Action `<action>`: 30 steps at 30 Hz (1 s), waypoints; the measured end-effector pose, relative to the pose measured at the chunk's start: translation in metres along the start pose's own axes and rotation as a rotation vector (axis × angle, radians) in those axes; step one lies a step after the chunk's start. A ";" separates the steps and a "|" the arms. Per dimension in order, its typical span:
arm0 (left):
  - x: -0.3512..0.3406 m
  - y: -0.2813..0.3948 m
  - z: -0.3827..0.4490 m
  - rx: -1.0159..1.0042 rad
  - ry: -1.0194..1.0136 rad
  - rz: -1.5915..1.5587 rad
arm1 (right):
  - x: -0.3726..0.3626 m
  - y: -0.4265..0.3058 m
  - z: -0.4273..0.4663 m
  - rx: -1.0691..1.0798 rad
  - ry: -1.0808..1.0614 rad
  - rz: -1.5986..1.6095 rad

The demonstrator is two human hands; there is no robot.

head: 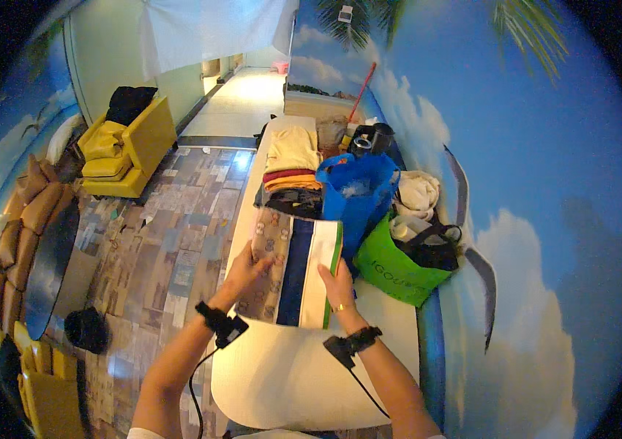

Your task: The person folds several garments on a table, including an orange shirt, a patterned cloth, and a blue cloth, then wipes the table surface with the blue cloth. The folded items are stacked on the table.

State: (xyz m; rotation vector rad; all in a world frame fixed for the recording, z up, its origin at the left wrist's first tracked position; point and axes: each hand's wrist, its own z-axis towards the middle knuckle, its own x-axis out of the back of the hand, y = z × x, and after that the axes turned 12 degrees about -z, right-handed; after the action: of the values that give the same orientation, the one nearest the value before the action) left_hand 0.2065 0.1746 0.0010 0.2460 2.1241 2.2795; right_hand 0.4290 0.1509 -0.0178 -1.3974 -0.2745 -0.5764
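Both hands grip a flat folded cloth (pixel 295 274), with a brown patterned band, a navy stripe, a white stripe and a green edge. My left hand (pixel 246 271) holds its brown left side, thumb on top. My right hand (pixel 337 284) holds the green-edged right side, also thumb up; the fingers underneath are hidden. Below the cloth is a pale table (pixel 311 378). Just beyond the cloth lies a dark folded garment (pixel 294 202). Behind it rises a stack of folded clothes (pixel 293 151), yellow on top with red and orange layers.
Right of the cloth stand a blue bag (pixel 359 189) and a green bag (pixel 399 269) with dark and white items. A black appliance (pixel 374 138) sits behind. A painted wall (pixel 514 181) borders the right. Leftward are a yellow armchair (pixel 135 148) and a brown sofa (pixel 20 247).
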 end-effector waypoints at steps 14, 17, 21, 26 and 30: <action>0.014 -0.079 0.058 -0.077 -0.160 0.491 | -0.091 0.050 0.047 -0.097 -0.060 -0.216; 0.029 -0.112 0.060 0.009 0.023 0.153 | -0.081 0.031 0.042 -0.339 -0.134 0.047; 0.036 -0.088 0.042 0.521 -0.086 -0.253 | -0.068 0.036 0.039 -0.576 -0.260 0.344; 0.046 -0.112 0.036 0.535 -0.256 -0.548 | -0.066 0.022 0.036 -0.651 -0.343 0.357; 0.043 -0.132 0.043 0.543 -0.179 -0.496 | -0.075 0.037 0.036 -0.618 -0.336 0.341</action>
State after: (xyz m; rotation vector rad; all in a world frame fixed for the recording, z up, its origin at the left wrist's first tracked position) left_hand 0.1568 0.2323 -0.1230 -0.0706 2.3284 1.3500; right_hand 0.3918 0.2046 -0.0814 -2.0925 -0.1189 -0.1347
